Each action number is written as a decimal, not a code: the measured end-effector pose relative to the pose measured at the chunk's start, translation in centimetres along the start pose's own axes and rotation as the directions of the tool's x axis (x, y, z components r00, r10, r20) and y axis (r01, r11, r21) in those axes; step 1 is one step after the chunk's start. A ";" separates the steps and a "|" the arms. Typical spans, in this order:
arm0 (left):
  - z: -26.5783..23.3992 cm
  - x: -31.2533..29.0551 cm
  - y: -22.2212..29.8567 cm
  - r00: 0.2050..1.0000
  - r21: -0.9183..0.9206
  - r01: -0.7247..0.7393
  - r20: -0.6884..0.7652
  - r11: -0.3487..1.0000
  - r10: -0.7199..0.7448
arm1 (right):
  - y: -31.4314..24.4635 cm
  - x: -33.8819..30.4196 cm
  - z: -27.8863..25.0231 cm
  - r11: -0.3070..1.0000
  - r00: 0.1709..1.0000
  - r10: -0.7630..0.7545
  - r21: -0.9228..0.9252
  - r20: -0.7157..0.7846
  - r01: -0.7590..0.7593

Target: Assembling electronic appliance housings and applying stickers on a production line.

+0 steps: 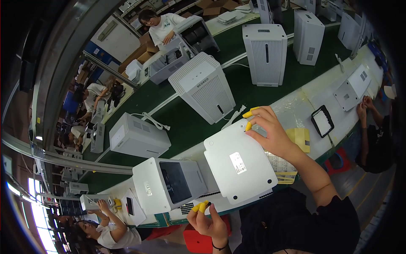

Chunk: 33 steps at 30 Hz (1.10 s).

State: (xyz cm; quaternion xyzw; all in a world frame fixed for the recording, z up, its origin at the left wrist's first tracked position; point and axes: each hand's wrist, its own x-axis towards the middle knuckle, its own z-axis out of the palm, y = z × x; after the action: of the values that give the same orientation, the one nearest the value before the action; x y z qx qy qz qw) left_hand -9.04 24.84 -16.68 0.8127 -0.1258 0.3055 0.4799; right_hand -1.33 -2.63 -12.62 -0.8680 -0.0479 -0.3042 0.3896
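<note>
A white appliance (249, 161) lies in front of me with its flat face, bearing a printed label, turned up. Two black round feet (269, 181) sit at its near corners; pale round spots mark the far corners. My right hand (270, 133), yellow finger cots on its fingertips, reaches over the far right corner. Its thumb and finger pinch a tiny dark piece, probably a similar foot, close to that corner. Near the table's front edge, my left hand (207, 222) also wears yellow cots. Its fingertips are pinched on a small black piece (208, 205), beside a sheet of black dots (187, 208).
Another white appliance (146, 186) with a dark opening stands at left. Beyond, white ribbed units (207, 93) stand on a green conveyor (230, 61). At right are a black tray (322, 121) and a yellow box (301, 137). A red stool (196, 241) is below. Co-workers sit on both sides.
</note>
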 end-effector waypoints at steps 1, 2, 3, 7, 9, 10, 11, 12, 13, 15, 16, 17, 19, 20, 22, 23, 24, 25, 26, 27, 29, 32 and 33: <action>0.1 0.0 0.1 0.999 -0.038 0.046 -0.016 0.998 -0.047 | -0.1 0.4 0.2 1.000 1.000 -0.005 -0.010 0.019 0.005; 0.1 0.1 0.0 0.999 -0.041 0.037 -0.020 0.998 -0.038 | -0.1 0.7 0.2 1.000 0.999 -0.009 -0.020 0.037 0.010; 0.1 0.2 -0.4 1.000 -0.035 0.019 -0.008 0.999 -0.020 | -0.2 1.0 0.4 0.999 0.998 0.019 -0.034 0.057 -0.017; 0.3 0.8 -0.8 0.997 -0.117 0.076 -0.022 0.990 -0.079 | -0.4 1.8 0.5 0.990 0.998 -0.001 -0.143 0.070 0.011; 0.4 1.3 -0.9 0.996 -0.143 0.085 -0.025 0.986 -0.090 | -0.5 2.1 0.6 0.988 0.995 0.018 -0.154 0.098 -0.003; 0.5 1.5 -1.0 0.994 -0.169 0.096 -0.026 0.981 -0.102 | -0.6 2.3 0.6 0.988 0.995 0.018 -0.155 0.097 -0.003; 0.6 1.7 -1.2 0.995 -0.170 0.095 -0.025 0.981 -0.100 | -0.8 2.5 0.6 0.977 0.993 -0.015 -0.211 0.121 0.040; 0.7 1.9 -1.3 0.993 -0.209 0.111 -0.022 0.972 -0.119 | -0.9 2.6 0.7 0.961 0.988 -0.047 -0.264 0.149 0.086; 0.8 2.2 -1.4 0.990 -0.247 0.128 -0.018 0.960 -0.136 | -0.9 2.7 0.7 0.961 0.988 -0.047 -0.263 0.149 0.086; 1.1 2.8 -1.6 0.987 -0.318 0.145 -0.026 0.937 -0.162 | -0.8 2.8 0.6 0.936 0.971 -0.141 -0.293 0.194 0.194; 1.3 3.2 -1.6 0.982 -0.387 0.161 -0.031 0.908 -0.188 | -0.5 2.7 0.6 0.936 0.971 -0.141 -0.294 0.192 0.195; 1.5 3.6 -1.5 0.982 -0.388 0.160 -0.031 0.908 -0.186 | 0.0 2.5 0.8 0.937 0.966 -0.167 -0.271 0.199 0.218; 1.8 4.6 -1.2 0.970 -0.467 0.210 -0.012 0.859 -0.244 | 0.2 2.3 0.7 0.937 0.960 -0.191 -0.254 0.203 0.240; 2.1 5.0 -1.3 0.970 -0.470 0.209 -0.010 0.858 -0.242 | 0.2 2.1 0.6 0.934 0.960 -0.201 -0.258 0.195 0.248; 2.5 5.9 -1.9 0.967 -0.471 0.212 -0.023 0.856 -0.252 | 0.0 2.0 0.8 0.931 0.959 -0.211 -0.261 0.187 0.255; 2.8 6.3 -2.1 0.968 -0.472 0.211 -0.022 0.856 -0.251 | -0.1 2.0 0.8 0.933 0.957 -0.210 -0.250 0.200 0.257; 3.1 6.7 -2.4 0.966 -0.472 0.220 -0.014 0.854 -0.257 | -0.2 1.9 0.9 0.936 0.955 -0.210 -0.240 0.212 0.259; 3.3 7.1 -2.7 0.965 -0.471 0.229 -0.006 0.852 -0.262 | -0.3 1.8 1.0 0.935 0.955 -0.209 -0.243 0.209 0.258; 3.6 7.5 -2.9 0.966 -0.473 0.227 -0.004 0.851 -0.260 | -0.3 1.7 1.2 0.938 0.956 -0.215 -0.230 0.199 0.259; 3.9 7.9 -3.2 0.965 -0.497 0.242 0.033 0.834 -0.260 | -0.2 1.7 1.4 0.941 0.956 -0.224 -0.214 0.190 0.263; 4.6 8.7 -3.9 0.964 -0.518 0.255 0.066 0.817 -0.259 | -0.2 1.7 1.6 0.951 0.958 -0.215 -0.182 0.190 0.249; 5.7 10.0 -4.6 0.967 -0.556 0.254 0.144 0.791 -0.209 | -0.7 1.6 2.0 1.000 0.980 0.002 -0.002 0.201 -0.002; 6.0 10.4 -4.8 0.963 -0.559 0.271 0.157 0.784 -0.221 | -0.8 1.6 2.3 0.960 0.950 0.193 0.151 0.246 -0.234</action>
State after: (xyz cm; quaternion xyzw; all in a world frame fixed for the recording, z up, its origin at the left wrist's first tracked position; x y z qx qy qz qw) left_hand 3.71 23.05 -15.72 0.6512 -0.1249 0.1538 0.7326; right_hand 0.82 -0.70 -12.38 -0.8589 -0.0250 -0.1527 0.4883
